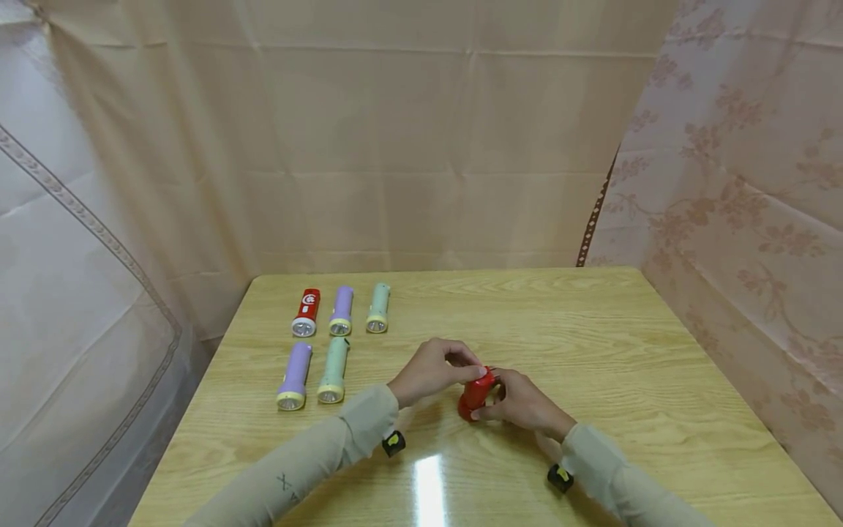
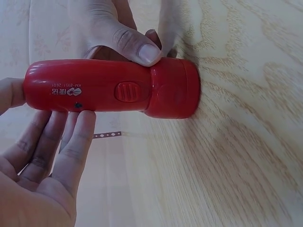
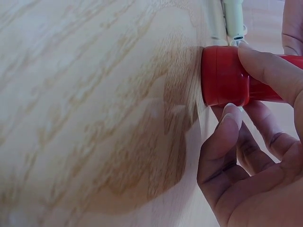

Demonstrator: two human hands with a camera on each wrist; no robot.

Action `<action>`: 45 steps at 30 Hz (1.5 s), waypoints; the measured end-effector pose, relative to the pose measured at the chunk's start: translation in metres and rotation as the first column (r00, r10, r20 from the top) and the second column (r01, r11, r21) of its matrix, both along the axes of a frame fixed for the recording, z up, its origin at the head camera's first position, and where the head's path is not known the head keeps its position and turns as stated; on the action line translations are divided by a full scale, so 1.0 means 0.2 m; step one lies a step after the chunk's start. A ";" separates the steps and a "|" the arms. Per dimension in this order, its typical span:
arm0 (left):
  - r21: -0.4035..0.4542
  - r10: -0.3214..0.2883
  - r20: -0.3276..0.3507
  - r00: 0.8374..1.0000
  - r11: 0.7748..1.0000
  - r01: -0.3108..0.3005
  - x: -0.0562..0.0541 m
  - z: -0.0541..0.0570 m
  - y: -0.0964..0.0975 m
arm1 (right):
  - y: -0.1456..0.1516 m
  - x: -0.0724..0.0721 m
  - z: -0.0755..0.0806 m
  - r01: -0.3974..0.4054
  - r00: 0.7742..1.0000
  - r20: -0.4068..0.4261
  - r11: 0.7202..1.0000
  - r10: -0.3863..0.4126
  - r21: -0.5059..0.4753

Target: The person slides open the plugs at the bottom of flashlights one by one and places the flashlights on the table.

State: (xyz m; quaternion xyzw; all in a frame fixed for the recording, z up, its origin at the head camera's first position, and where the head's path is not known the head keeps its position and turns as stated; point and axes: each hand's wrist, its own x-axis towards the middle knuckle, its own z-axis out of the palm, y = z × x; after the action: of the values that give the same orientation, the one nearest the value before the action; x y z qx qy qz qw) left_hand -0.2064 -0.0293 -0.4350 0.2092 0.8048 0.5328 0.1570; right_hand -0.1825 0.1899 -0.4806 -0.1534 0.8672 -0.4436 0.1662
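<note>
A red flashlight [image 1: 476, 399] stands upright on its head on the wooden table, lens end down. My left hand [image 1: 431, 372] holds it near the raised tail end; in the left wrist view one digit presses that end while other fingertips touch the side of the barrel. The slide switch and white print on the red flashlight [image 2: 109, 87] face that camera. My right hand [image 1: 527, 402] grips it low, and the right wrist view shows the thumb and fingers about the head of the red flashlight [image 3: 222, 75]. Its lens is hidden against the tabletop.
On the left of the table [image 1: 593, 337] several flashlights lie in two rows. At the back are a red-and-white one [image 1: 308, 304], a purple one [image 1: 343, 304] and a green one [image 1: 380, 301]. A purple one [image 1: 298, 366] and a green one [image 1: 335, 364] lie nearer.
</note>
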 end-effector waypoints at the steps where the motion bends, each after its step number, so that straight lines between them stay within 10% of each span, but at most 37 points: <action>1: 0.004 -0.001 -0.002 1.000 1.000 0.001 0.00 0.00 0.00 | 0.00 0.00 0.00 0.000 1.000 0.000 1.000 0.000 -0.002; 23: 0.040 0.020 -0.008 1.000 0.999 -0.020 0.02 -0.01 0.02 | 0.01 0.01 0.00 -0.007 1.000 -0.008 1.000 0.007 -0.009; 34: 0.014 -0.007 -0.138 0.990 1.000 0.009 0.02 -0.03 0.00 | 0.00 0.01 0.00 -0.008 1.000 -0.005 1.000 0.008 -0.029; 45: 0.164 -0.055 -0.151 0.987 0.983 0.080 0.04 -0.07 -0.02 | 0.00 0.02 0.00 0.003 1.000 -0.001 0.998 -0.003 -0.061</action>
State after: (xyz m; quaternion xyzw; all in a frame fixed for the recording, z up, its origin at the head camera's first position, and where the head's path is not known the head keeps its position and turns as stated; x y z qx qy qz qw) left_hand -0.1976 -0.0342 -0.4496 0.2871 0.7585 0.5768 0.0975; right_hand -0.1784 0.1906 -0.4809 -0.1574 0.8536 -0.4700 0.1601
